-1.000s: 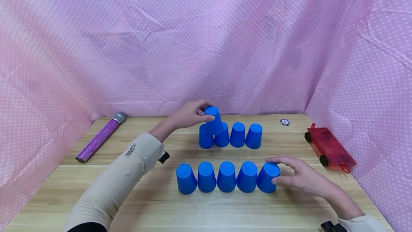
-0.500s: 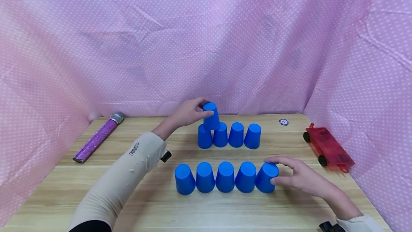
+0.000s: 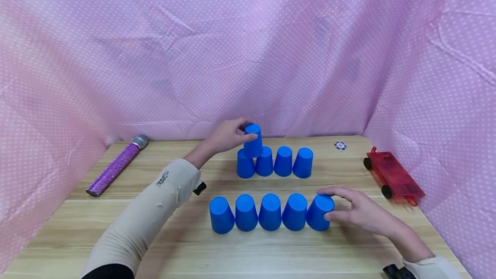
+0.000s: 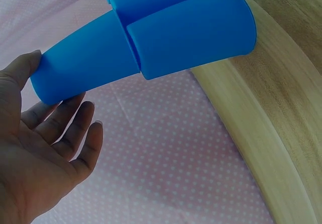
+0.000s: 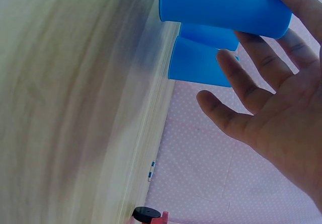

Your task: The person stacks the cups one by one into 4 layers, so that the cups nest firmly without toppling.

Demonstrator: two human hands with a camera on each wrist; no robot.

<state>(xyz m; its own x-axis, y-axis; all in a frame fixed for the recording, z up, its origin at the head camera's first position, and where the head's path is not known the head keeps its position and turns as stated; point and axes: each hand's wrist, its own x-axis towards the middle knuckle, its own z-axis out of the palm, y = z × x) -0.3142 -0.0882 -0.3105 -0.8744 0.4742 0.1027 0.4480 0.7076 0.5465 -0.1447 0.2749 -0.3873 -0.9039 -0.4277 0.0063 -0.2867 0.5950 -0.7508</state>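
Note:
My left hand [image 3: 227, 136] pinches an upside-down blue cup [image 3: 253, 144] between thumb and fingers. That cup sits across the two leftmost cups of the back row, bridging the gap between them. In the left wrist view its rim meets the narrow end of a lower cup [image 4: 193, 35], while my ring and little fingers stay off it. Nearer, several inverted blue cups [image 3: 270, 212] stand side by side in a front row. Thumb and fingers of my right hand [image 3: 362, 213] hold the rightmost one [image 3: 319, 213], which stands on the table.
Two more back-row cups [image 3: 283, 161] stand right of the bridged pair. A purple glittery microphone [image 3: 116, 167] lies at the left of the wooden table [image 3: 248, 257]. At the right are a poker chip [image 3: 340, 145] and a red toy car [image 3: 397, 175]. Pink dotted cloth [image 3: 248, 55] hangs behind.
My left hand has shifted its cup slightly up and left, and straightened it over the two back cups. The right hand keeps its hold on the end cup.

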